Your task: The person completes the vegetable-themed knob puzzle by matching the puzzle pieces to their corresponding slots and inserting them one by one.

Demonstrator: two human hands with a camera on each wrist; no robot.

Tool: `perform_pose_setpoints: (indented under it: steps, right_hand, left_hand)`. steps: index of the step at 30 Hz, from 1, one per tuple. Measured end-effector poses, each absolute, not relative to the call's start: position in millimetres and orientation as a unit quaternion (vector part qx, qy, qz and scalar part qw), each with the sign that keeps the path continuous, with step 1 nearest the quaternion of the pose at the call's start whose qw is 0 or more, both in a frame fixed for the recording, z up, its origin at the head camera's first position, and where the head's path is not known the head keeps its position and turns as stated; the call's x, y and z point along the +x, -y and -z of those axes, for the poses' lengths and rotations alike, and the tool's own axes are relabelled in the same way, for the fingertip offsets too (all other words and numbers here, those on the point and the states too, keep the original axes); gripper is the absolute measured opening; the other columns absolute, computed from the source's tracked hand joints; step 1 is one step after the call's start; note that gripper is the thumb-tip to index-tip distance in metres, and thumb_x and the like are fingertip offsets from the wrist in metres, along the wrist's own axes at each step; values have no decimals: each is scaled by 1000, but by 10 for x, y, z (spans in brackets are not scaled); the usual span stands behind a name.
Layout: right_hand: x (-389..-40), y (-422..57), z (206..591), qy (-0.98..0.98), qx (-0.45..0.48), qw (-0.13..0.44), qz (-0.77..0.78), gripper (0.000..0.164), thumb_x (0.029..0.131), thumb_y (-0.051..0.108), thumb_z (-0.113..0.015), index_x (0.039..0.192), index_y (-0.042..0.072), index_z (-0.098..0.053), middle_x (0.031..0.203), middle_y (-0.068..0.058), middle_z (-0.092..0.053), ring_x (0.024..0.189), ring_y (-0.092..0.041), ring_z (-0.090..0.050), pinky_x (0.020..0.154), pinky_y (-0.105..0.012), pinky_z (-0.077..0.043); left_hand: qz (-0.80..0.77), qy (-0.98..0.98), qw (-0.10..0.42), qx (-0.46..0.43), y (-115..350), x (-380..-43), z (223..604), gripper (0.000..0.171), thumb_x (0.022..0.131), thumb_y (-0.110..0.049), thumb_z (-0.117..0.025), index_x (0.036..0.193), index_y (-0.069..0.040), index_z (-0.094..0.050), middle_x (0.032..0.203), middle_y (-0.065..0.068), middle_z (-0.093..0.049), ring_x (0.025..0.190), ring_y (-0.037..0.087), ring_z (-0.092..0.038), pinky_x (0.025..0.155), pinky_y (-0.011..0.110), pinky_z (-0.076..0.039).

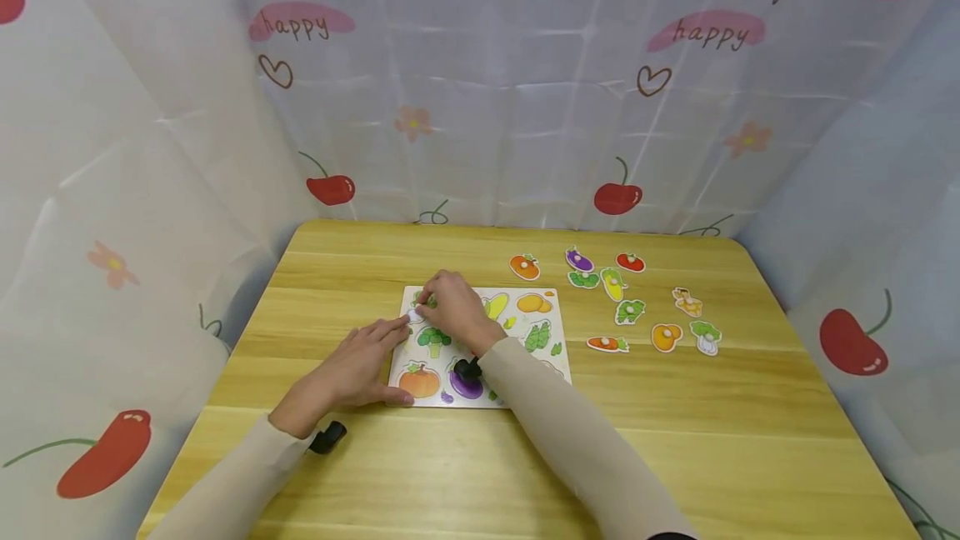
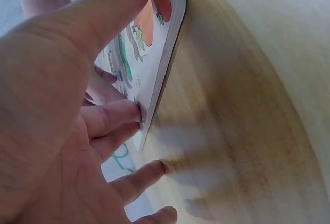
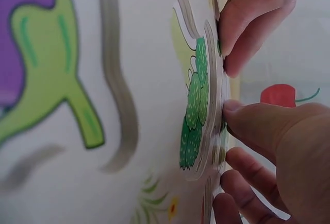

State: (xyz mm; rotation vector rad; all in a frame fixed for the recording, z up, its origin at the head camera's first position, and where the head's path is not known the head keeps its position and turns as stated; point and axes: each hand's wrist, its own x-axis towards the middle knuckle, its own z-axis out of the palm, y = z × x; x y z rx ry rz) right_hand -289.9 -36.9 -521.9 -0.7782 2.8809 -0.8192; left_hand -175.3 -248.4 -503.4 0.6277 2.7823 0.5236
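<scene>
A flat vegetable puzzle board [image 1: 468, 294] lies on the table. Over its upper left part, my right hand [image 1: 457, 311] has thumb and fingers bent together on a small pale puzzle piece [image 1: 413, 317], mostly hidden under the fingertips. Its thumb [image 3: 258, 118] is down at the board surface. My left hand [image 1: 360, 365] spans the board's left side, thumb at the near corner and index finger near the pale piece. From the left wrist view, two fingertips [image 2: 131, 112] touch the board edge while other fingers reach toward the table. Printed broccoli [image 1: 433, 342] and an eggplant [image 1: 467, 386] show on the board.
Right of the board several knobbed pieces lie scattered, among them a pumpkin [image 1: 525, 267], a carrot [image 1: 608, 344], a tomato [image 1: 631, 262], an eggplant piece [image 1: 579, 259] and a cabbage [image 1: 706, 337]. A printed curtain [image 1: 510, 107] hangs behind and beside the wooden table [image 1: 675, 432].
</scene>
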Motion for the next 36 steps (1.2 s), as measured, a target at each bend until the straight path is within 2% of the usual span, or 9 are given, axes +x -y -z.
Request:
perform_pose_setpoints:
  steps: [9,16,19,23,36]
  right_hand:
    - [-2910,354,5262,-931,-253,29,261,16,110,32,-86,119,21,-92,142,-4,-78,134,-28,-72,107,-44,-67]
    - [-2899,338,5270,-929,-252,29,271,17,110,31,-85,121,20,-92,142,-4,-78,134,-29,-72,107,-44,-67]
    - [-2893,337,5293,-928,-251,27,273,17,110,31,-85,121,21,-92,143,-4,-78,133,-28,-72,106,-44,-67]
    - [-2893,338,5318,-928,-253,22,273,17,110,30,-86,122,20,-92,142,-2,-79,132,-27,-72,107,-43,-67]
    - [-2872,291,5282,-924,-252,31,285,28,109,28,-87,134,18,-89,145,-8,-80,140,-30,-73,120,-47,-63]
  left_hand:
    - [-188,-948,111,230,2522,-1777,5041,120,89,-74,-94,172,2,-51,186,21,-43,168,61,-41,129,91,-32]
    - [-184,-949,108,231,2520,-1782,5055,117,89,-68,-97,172,2,-51,187,21,-42,168,62,-41,129,90,-34]
    - [-172,-953,116,222,2488,-1780,5029,118,87,-62,-100,173,2,-50,187,21,-42,169,60,-41,130,89,-34]
    - [-156,-957,119,214,2472,-1790,5043,120,87,-63,-100,174,1,-49,188,18,-42,170,56,-42,131,88,-35]
    - [-161,-956,118,214,2486,-1797,5066,119,87,-63,-100,174,0,-49,189,18,-40,170,56,-41,133,86,-34]
